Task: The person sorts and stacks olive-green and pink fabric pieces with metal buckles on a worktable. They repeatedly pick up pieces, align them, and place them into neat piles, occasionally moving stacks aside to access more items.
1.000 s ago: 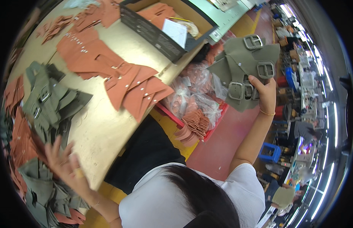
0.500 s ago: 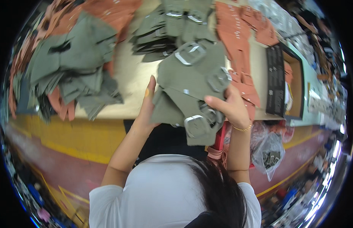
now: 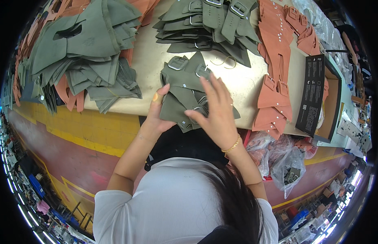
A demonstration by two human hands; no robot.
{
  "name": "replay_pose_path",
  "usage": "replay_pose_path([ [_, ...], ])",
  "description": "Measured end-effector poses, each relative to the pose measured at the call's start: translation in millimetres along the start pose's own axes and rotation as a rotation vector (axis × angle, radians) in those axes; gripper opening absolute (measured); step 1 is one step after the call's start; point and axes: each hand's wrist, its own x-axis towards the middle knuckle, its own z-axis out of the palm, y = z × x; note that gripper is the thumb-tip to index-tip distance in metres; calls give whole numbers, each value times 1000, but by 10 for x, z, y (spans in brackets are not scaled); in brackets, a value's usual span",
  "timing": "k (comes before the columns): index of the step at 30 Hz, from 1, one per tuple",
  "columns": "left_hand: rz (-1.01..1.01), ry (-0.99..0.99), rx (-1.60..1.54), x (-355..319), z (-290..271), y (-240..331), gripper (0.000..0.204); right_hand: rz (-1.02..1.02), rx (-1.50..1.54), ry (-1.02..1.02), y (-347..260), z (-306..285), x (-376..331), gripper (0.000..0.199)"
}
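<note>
Pressing down with both hands, we set a little stack of green strap pieces (image 3: 185, 95) on the table (image 3: 150, 61). Our left hand (image 3: 156, 116) pinches the near left edge of the stack, thumb on top and fingers tucked under. Our right hand (image 3: 215, 110) lies flat and open on the stack, fingers spread, not closed around anything. So the stack is right under our right palm and between our left thumb and fingers.

We think this is the step of putting the stack down and making it neat. The next move seems to need a soft push to line up the edges, and care that the silver buckles do not catch each other.

The stack sits at the near edge of the table, partly over the edge. Past the stack, farther from us, lies a bigger heap of green buckle straps (image 3: 209, 22). Left of the stack is a pile of flat green pieces (image 3: 87, 44). Right of the stack lie orange straps (image 3: 274, 77), and past them a dark box (image 3: 315, 93).
</note>
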Motion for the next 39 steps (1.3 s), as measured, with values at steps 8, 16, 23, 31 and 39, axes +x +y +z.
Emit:
replay_pose_path([
  [8, 91, 18, 137, -69, 18, -67, 61, -62, -168, -22, -106, 228, 150, 61],
  [16, 55, -3, 23, -30, -36, 13, 58, 184, 290, -274, 87, -398, 325, 46],
  [23, 74, -17, -26, -23, -13, 6, 60, -67, 73, -420, -204, -620, 258, 49],
  [31, 74, -127, -16, -21, 23, 3, 69, 241, 996, -485, -229, -1195, 124, 32],
  [39, 96, 156, 194, 50, 43, 72, 58, 764, 1464, 217, 604, -445, -151, 25],
])
